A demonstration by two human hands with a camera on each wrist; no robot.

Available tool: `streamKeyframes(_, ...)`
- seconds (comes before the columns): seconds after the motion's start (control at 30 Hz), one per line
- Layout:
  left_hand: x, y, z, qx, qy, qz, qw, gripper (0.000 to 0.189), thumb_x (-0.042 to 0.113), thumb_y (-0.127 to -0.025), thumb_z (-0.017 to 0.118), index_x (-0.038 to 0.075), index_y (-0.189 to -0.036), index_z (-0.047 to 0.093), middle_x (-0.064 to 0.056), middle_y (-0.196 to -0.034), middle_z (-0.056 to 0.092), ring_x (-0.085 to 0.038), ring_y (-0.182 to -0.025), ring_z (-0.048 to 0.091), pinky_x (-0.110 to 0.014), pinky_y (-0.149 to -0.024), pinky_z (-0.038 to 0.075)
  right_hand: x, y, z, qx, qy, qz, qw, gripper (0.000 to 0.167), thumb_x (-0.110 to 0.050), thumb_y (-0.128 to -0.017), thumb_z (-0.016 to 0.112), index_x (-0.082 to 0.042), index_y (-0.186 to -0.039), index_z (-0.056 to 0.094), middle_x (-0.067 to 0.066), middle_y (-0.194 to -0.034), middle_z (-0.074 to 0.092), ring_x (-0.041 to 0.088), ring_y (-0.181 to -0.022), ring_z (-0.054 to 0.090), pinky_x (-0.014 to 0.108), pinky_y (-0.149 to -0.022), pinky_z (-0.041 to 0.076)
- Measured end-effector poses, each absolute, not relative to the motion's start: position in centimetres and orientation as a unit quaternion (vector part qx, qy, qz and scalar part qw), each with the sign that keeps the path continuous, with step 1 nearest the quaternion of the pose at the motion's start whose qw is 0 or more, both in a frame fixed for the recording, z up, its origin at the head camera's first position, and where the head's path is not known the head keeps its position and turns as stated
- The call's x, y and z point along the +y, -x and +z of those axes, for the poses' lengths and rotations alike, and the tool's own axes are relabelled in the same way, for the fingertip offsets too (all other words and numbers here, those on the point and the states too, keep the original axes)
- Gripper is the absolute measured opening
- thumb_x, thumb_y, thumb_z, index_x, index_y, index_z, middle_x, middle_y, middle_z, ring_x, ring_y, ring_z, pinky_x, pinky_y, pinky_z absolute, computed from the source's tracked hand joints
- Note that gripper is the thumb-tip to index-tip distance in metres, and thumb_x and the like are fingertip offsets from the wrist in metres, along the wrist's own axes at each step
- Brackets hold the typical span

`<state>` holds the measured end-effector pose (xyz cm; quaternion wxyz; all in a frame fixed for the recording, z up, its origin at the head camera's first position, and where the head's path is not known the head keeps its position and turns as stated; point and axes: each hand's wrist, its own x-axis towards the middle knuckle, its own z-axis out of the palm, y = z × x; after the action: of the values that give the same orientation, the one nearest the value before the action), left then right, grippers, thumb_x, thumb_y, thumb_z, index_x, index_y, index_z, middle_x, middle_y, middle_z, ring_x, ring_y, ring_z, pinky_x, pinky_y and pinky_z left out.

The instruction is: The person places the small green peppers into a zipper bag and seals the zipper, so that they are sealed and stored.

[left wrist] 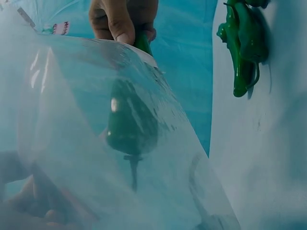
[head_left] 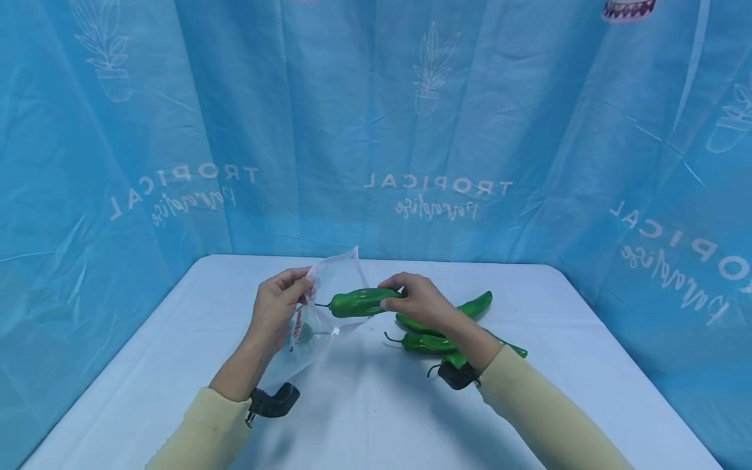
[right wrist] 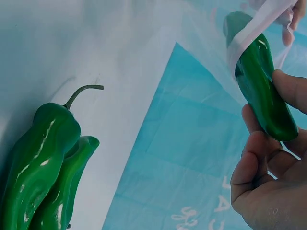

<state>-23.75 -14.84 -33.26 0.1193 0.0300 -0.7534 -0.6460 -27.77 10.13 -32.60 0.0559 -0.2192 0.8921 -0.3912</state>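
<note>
In the head view my left hand (head_left: 276, 310) pinches the rim of a clear plastic zip bag (head_left: 335, 271) with a pink-edged mouth. My right hand (head_left: 420, 300) holds a glossy green pepper (head_left: 358, 303) by its tip, between thumb and fingers. Stem first, this pepper reaches into the bag's mouth; the left wrist view shows its stem end through the film. Low in the bag a dark green shape (head_left: 305, 333) with a stem shows faintly. In the right wrist view the bag's rim crosses over the pepper (right wrist: 261, 86).
Several more green peppers (head_left: 425, 343) lie in a loose group on the white-covered table (head_left: 364, 418), beneath and beside my right forearm. A blue printed curtain (head_left: 352, 130) surrounds the table at the back and sides.
</note>
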Motion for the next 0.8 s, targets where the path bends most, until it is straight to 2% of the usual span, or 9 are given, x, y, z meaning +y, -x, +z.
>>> streamKeyframes(0.17,-14.8,23.7,-33.2,-0.749,-0.031,-0.651,0.119,0.03,0.023,-0.093,0.058,0.007,-0.117,0.064,-0.009,-0.101,0.062,-0.01,-0.076,0.054,-0.022,-0.073,0.048,9.5,27.8,-32.9,0.895,0.227,-0.382,0.046,0.031,-0.023,-0.088,0.066,-0.017,-0.118,0.064,0.001,-0.119,0.061,0.013,-0.087,0.059,0.027,-0.071,0.051)
streamKeyframes(0.3,-14.7,23.7,-33.2,-0.745,-0.027,-0.655,0.122,0.029,0.021,-0.093,0.057,0.006,-0.117,0.064,-0.013,-0.104,0.062,-0.011,-0.077,0.054,-0.021,-0.072,0.047,8.9,27.8,-32.9,0.896,0.229,-0.379,0.033,0.031,-0.022,-0.088,0.066,-0.015,-0.118,0.065,0.002,-0.122,0.06,0.015,-0.089,0.059,0.028,-0.073,0.051)
streamKeyframes(0.5,-14.7,23.7,-33.1,-0.741,-0.026,-0.659,0.122,0.028,0.02,-0.093,0.057,0.006,-0.117,0.064,-0.016,-0.109,0.062,-0.01,-0.077,0.054,-0.023,-0.073,0.047,8.3,27.9,-32.9,0.902,0.22,-0.372,0.023,0.032,-0.024,-0.086,0.067,-0.014,-0.116,0.066,0.002,-0.108,0.064,0.018,-0.084,0.055,0.027,-0.066,0.049)
streamKeyframes(0.8,-15.1,23.6,-32.8,-0.74,-0.023,-0.662,0.12,0.029,0.02,-0.093,0.057,0.005,-0.117,0.063,-0.008,-0.098,0.062,-0.009,-0.075,0.053,-0.023,-0.071,0.047,9.3,27.9,-33.0,0.902,0.187,-0.388,0.029,0.029,-0.031,-0.085,0.069,-0.022,-0.113,0.066,-0.003,-0.104,0.063,0.018,-0.085,0.055,0.028,-0.065,0.049)
